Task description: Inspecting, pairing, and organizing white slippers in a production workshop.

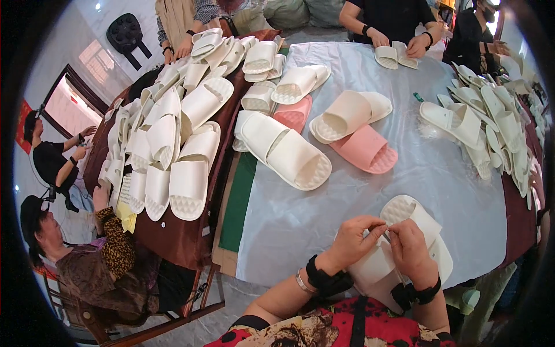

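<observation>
My left hand [354, 246] and my right hand [411, 247] meet over a pair of cream slide slippers at the near edge of the table. Thumb and fingertips of each are pinched together, nearly touching. Anything held between them is too small to make out. One slipper [426, 222] lies with its quilted sole and broad strap showing just beyond my right fingers. Another slipper [370, 267] is under my wrists, partly covered by them. Black bands circle both wrists, and a bracelet sits on the left arm.
Left of centre lie more cream slippers [283, 147] and a pink slipper [367, 149] on the pale sheet [277, 231]. Slippers heap up on the brown-covered table [193, 240] at left and at the right edge [503, 121]. Several people work around; one across handles a slipper pair [386, 56].
</observation>
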### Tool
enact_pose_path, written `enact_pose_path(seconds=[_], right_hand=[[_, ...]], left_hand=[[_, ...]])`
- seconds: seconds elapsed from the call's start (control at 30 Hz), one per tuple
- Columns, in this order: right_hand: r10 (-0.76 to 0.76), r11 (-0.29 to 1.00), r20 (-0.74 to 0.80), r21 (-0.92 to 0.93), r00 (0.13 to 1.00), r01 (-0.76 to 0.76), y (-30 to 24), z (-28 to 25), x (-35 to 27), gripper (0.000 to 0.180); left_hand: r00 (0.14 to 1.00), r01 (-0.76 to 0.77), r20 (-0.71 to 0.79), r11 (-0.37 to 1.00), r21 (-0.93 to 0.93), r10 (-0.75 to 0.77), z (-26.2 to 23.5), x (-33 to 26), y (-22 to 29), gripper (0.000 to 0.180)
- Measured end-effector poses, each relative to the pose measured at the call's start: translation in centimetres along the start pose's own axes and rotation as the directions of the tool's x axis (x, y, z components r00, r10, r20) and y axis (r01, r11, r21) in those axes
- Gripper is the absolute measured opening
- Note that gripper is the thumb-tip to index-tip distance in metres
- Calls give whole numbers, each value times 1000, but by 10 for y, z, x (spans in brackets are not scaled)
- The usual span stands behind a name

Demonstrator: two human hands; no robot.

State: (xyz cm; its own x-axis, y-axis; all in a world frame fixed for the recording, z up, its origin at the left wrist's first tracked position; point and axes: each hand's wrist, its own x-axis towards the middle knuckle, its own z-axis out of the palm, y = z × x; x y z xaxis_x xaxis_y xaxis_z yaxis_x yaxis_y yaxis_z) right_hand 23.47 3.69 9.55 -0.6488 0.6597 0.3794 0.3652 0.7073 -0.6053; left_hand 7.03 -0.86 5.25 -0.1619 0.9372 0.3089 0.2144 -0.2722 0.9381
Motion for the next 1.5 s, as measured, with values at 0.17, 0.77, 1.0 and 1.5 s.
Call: enact_pose_path(seconds=[0.17, 0.77, 1.0, 1.5], right_hand=[[0, 1000, -11, 19, 1000, 0, -1, -1, -1, 13], [-40, 998, 12, 42, 999, 39, 4, -1, -1, 11], [-59, 998, 28, 23, 998, 59, 9, 1, -1, 10], [-9, 998, -34, 60, 999, 11, 15, 6, -6, 10]], left_hand=[[994, 103, 39, 988, -115, -99, -1, -3, -2, 16], [956, 276, 154, 944, -181, -250, -1, -7, -3, 14], [964, 238, 155, 958, -157, -214, -2, -3, -1, 12], [949, 268, 208, 952, -146, -236, -5, 0, 2, 14]])
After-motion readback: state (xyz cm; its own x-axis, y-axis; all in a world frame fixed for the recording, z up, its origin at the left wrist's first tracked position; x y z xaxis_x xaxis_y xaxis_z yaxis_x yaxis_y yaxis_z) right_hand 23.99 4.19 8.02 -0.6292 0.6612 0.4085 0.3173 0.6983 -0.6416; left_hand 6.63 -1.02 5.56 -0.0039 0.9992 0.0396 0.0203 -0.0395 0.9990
